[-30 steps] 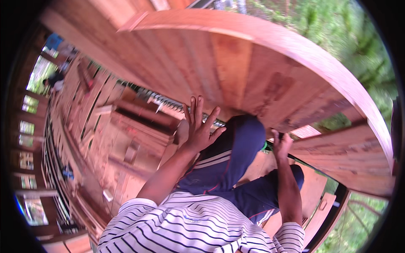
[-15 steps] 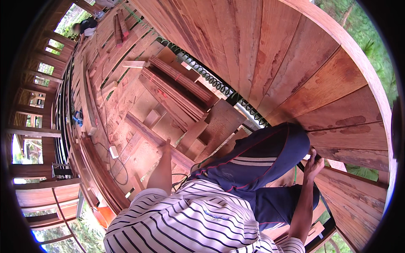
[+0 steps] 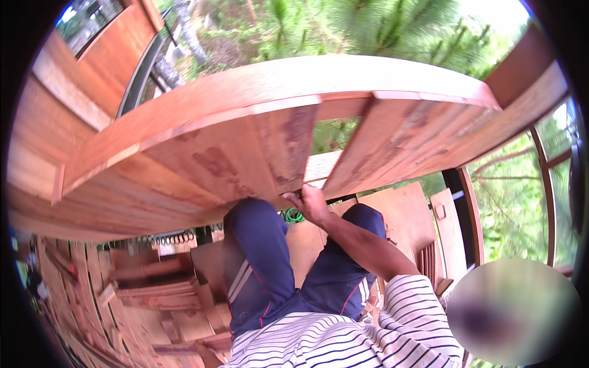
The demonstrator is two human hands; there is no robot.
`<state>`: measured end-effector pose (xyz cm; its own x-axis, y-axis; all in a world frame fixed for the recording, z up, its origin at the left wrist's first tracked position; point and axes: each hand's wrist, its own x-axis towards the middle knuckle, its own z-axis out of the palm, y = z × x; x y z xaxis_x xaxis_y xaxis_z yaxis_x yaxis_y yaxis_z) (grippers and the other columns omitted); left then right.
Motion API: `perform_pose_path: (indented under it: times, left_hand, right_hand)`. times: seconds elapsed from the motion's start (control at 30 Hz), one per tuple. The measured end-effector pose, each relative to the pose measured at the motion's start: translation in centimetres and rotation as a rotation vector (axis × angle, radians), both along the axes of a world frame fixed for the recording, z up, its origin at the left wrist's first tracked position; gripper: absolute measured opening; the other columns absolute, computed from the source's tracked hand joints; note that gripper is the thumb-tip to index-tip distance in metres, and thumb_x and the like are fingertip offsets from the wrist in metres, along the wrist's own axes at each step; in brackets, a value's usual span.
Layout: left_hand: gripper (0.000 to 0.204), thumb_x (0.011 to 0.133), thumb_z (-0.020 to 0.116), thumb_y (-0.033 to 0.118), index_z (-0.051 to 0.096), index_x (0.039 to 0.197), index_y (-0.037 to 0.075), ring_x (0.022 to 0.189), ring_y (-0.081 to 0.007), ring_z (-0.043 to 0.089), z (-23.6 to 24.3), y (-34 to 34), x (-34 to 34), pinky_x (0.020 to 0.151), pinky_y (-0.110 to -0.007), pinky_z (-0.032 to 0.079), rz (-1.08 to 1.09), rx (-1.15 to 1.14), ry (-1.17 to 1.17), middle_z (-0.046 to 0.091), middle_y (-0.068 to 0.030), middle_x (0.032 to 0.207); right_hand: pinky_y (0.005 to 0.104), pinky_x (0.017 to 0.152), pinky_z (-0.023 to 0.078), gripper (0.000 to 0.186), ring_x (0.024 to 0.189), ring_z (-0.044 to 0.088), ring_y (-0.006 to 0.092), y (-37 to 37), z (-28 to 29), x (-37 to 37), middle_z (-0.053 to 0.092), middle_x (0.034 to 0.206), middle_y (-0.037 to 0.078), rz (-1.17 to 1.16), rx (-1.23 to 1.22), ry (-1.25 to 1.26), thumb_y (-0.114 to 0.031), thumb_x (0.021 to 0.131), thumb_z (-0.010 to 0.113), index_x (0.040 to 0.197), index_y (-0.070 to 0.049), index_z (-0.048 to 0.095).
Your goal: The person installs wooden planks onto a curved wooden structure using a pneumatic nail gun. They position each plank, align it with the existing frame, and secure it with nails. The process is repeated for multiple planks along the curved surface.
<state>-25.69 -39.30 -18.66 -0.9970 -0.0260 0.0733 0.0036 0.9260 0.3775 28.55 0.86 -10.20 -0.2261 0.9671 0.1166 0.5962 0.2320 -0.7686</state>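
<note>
My right hand is at the lower edge of a wall of upright wooden planks, beside an opening between the boards. Its fingers are closed round the bottom end of a reddish-brown plank. One finger points left along that edge. Low on the left, my left hand rests by a wooden beam near the floor; its fingers are too small and partly hidden to make out. My knees, in dark blue trousers, are close under the plank wall.
A curved wooden rail caps the planks, with trees beyond. A coiled green hose lies behind my knees. Stacked boards lie on the slatted floor to the left. Plywood sheets stand at the right, near a dark post.
My view has swung right to face the plank wall. My right hand stays at the planks' lower edge, beside the opening, now plainly in view. My left hand remains near the beam.
</note>
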Motion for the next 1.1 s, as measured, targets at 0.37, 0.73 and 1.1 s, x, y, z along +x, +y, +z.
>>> perform_pose_path:
  times: [0.37,0.73,1.1]
  left_hand:
    - [0.077,0.075,0.080,0.043,0.035,0.123,0.002,0.095,-0.0265,0.056,25.5,8.7,2.7,0.078,-0.042,0.053,-0.717,1.009,-0.120,0.051,-0.0138,0.102]
    - [0.067,0.075,0.084,0.031,0.037,0.118,0.008,0.089,-0.0244,0.057,34.3,23.0,29.8,0.074,-0.038,0.055,-1.587,1.680,-1.134,0.052,-0.0101,0.097]
    - [0.081,0.068,0.071,0.028,0.040,0.135,-0.005,0.091,-0.0194,0.056,27.2,28.7,43.8,0.083,-0.034,0.047,-1.735,1.055,-1.529,0.056,-0.0142,0.104]
  right_hand:
    - [0.0504,0.068,0.051,0.073,0.075,0.064,0.0457,-1.1,3.5,0.5,0.061,0.071,0.030,-0.009,-0.048,-0.050,-0.063,0.087,0.061,0.079,0.010,0.057]
    - [0.0527,0.068,0.051,0.073,0.079,0.065,0.0471,-0.3,2.1,-0.8,0.064,0.078,0.031,0.082,-0.056,-0.016,-0.064,0.090,0.054,0.086,0.009,0.058]
    - [0.0499,0.069,0.052,0.029,0.082,0.065,0.0424,0.1,-1.5,1.1,0.063,0.082,0.026,0.090,0.032,0.291,-0.025,0.085,0.061,0.085,0.004,0.060]
